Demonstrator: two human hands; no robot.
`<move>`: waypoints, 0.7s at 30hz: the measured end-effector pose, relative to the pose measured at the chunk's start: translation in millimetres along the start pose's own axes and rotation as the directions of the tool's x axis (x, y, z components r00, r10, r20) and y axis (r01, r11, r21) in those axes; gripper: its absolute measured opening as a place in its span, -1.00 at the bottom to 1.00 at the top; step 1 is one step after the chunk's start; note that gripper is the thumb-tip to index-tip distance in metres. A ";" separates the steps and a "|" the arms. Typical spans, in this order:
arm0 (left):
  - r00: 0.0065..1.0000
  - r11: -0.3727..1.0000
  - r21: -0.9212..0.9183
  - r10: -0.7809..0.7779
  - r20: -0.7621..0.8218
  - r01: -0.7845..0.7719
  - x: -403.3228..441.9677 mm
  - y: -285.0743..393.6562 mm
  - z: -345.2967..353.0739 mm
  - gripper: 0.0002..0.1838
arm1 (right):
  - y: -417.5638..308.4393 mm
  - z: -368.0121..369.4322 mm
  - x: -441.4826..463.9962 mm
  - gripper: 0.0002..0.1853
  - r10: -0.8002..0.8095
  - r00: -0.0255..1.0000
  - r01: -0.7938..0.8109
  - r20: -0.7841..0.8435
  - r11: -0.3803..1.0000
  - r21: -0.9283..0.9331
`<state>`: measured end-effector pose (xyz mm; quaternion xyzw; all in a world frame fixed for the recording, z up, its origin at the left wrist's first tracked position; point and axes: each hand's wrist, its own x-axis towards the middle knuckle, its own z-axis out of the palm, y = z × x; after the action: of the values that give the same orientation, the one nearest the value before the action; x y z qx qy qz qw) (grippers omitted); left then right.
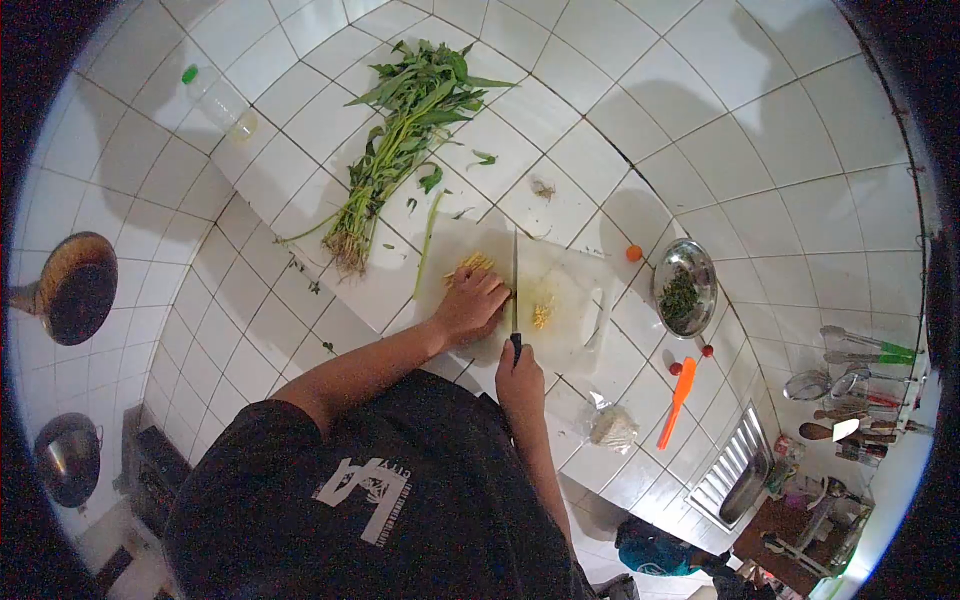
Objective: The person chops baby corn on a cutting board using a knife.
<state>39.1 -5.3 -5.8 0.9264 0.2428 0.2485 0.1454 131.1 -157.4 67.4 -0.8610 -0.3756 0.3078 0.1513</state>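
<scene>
Hands: left hand (473, 305) lies at the middle of the frame with its fingers bent, pressing down over yellow pieces; whether it also pinches some of them, I cannot tell. Right hand (519, 377) is closed around the black handle of a knife.
Yellow pieces: thin strips (476, 264) show just beyond the left fingertips, to the left of the blade; a small chopped heap (541, 316) is lying to the right of it.
Knife: its blade (515, 285) points to the top of the frame, between the strips and the heap, just beside the left fingers.
Cutting board: pale board (572, 345) at the centre, under the yellow pieces.
Green stalk: one thin stalk (428, 245) at the left edge of the board.
Leafy bunch: long green stems with roots (402, 145), upper middle, on the white tiled table (318, 112).
Metal bowl: oval bowl (711, 268) right of centre, with chopped green leaves (680, 300) inside.
Near the bowl: a small round orange item (634, 254) at its left, two small red ones (708, 351) below, then an orange-coloured tool (679, 400).
Plastic bag: clear bag (614, 428), lower right of the board, its contents unclear.
Bottle: clear, green-capped (222, 105), upper left.
</scene>
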 end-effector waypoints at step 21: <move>0.999 0.998 0.059 -0.010 -0.046 0.013 -1.9 1.5 -4.5 -0.77 | -8.5 4.6 16.7 -0.50 0.024 1.000 -0.024 -0.009 1.000 0.011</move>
<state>35.8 -6.8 -2.2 0.9229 0.2586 0.2617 0.1138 132.2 -139.3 61.2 -0.8659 -0.3630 0.3078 0.1540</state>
